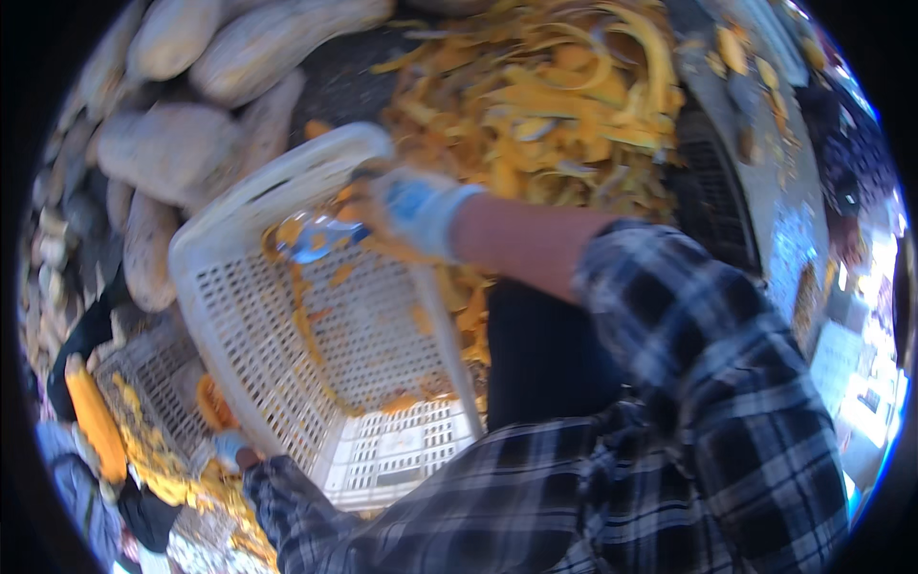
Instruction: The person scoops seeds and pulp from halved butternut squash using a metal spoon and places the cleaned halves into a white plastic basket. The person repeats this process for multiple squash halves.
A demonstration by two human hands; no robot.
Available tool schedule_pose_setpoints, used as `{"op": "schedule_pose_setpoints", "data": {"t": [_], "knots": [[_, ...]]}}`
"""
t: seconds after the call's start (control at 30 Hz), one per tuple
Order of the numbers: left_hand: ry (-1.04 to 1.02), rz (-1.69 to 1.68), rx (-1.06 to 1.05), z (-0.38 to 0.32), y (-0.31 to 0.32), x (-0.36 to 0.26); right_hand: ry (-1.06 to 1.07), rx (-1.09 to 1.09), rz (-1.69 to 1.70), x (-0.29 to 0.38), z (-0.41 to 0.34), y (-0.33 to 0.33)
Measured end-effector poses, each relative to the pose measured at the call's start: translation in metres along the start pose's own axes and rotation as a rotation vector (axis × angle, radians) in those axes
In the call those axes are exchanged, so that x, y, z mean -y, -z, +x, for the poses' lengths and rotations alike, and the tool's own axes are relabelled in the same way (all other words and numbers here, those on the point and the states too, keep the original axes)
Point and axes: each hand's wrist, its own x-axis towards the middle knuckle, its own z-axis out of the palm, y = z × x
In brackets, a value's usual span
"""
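Observation:
My right hand (398, 204), in a soiled pale glove, reaches over a white plastic crate (201, 344) standing tilted in front of me. Its fingers are closed on what looks like a clear plastic bottle (312, 240) with a blue cap, inside the crate's upper part. Orange scraps cling to the crate's slotted walls. At the lower left my left hand (231, 448), gloved too, is beside the crate, close to a cut orange squash (215, 403); its fingers are too small and blurred to read.
A big heap of orange peelings (552, 122) lies beyond my right arm. Large unpeeled squashes (168, 151) are piled at the upper left. Another crate (168, 387) stands at the left, near a person holding a peeled squash (97, 423). Someone's hand (850, 240) shows at the right.

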Motion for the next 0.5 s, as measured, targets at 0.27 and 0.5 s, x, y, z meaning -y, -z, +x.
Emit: {"op": "schedule_pose_setpoints", "data": {"t": [0.27, 0.5], "knots": [[0.45, -0.329, -0.254, -0.056, 0.074, 0.059, -0.252, 0.171, 0.47, 0.018, 0.001, -0.008], [-0.041, -1.13, -1.062, -0.162, 0.35, 0.006, -0.632, -0.685, 0.997, 0.018, -0.209, 0.048]]}}
